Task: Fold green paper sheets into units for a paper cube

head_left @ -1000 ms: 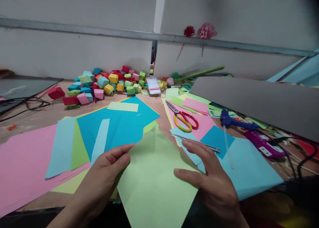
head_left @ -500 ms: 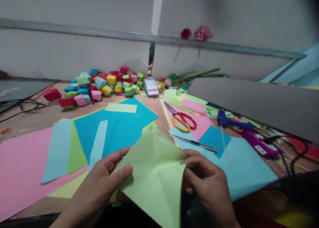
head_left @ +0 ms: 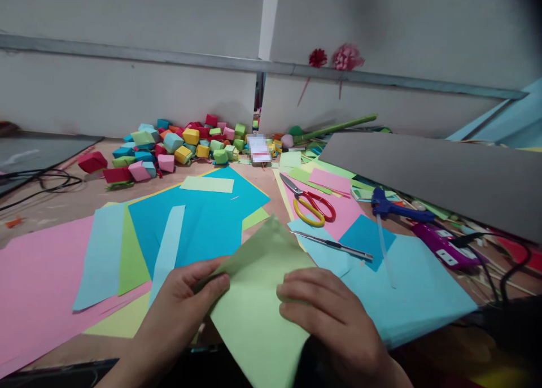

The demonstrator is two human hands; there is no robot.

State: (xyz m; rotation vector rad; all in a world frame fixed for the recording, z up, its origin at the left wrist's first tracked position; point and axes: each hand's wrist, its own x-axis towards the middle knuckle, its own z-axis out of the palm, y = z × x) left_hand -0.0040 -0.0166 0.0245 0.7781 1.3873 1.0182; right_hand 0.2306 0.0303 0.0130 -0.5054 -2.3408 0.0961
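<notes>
A light green sheet of paper (head_left: 254, 314) is held up between my hands, just above the table's near edge. My left hand (head_left: 190, 303) pinches its left edge, thumb on the near face. Curled round the right side is my right hand (head_left: 334, 314), its fingers lying over the near face and its thumb hidden. Beyond the sheet, scissors with red and yellow handles (head_left: 311, 203) rest on pink paper. A slim metal craft knife (head_left: 332, 244) lies in front of them. Blue paper (head_left: 212, 218) is spread to the left, with a light blue strip (head_left: 168, 244) on it.
Several small coloured paper cubes (head_left: 190, 142) are heaped by the wall. A blue glue gun (head_left: 392, 207) and a purple power strip (head_left: 446, 247) with cables lie at the right. Pink sheets (head_left: 38, 292) cover the left; a light blue stack (head_left: 427, 286) sits right.
My right hand has moved from gripping the sheet's right corner to lying over its face. The right side now bends away, and the sheet looks narrower. My left hand keeps its pinch.
</notes>
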